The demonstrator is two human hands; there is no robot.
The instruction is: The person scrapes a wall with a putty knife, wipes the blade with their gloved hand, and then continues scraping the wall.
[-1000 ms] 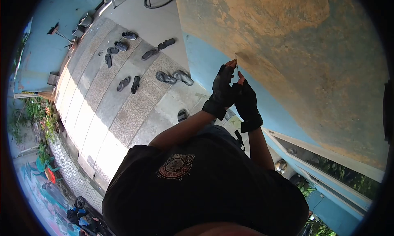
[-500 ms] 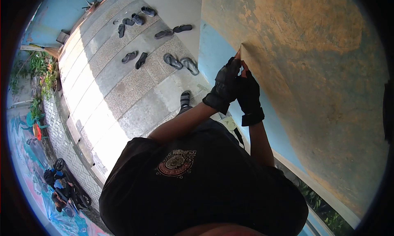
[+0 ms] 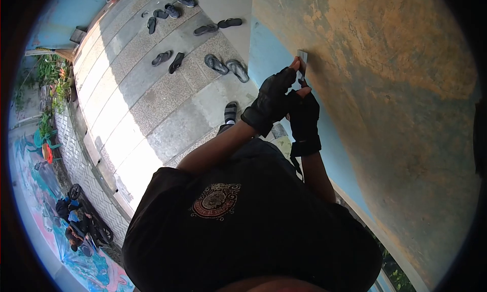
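A flat metal scraper [image 3: 303, 59] rests with its blade against the peeling, painted wall [image 3: 385, 89]. My right hand [image 3: 305, 117], in a black fingerless glove, is closed around the lower end of the scraper; the handle is mostly hidden by the fingers. My left hand [image 3: 274, 100], gloved the same way, is closed beside it, its fingertips pressed on the blade. Both hands touch each other close to the wall's edge. Worn ochre and grey patches cover the wall, with a light blue strip along its near edge.
Several sandals [image 3: 216, 64] and shoes lie on the tiled floor [image 3: 167, 109] to the left. My sandalled foot [image 3: 231, 112] stands below my hands. Farther left are plants [image 3: 61, 84], a person beside a motorcycle [image 3: 83, 221], and a broom [image 3: 63, 53].
The scraper's blade has turned, so its flat metal face now shows. Both hands have shifted slightly down and left, and the view has tilted a little.
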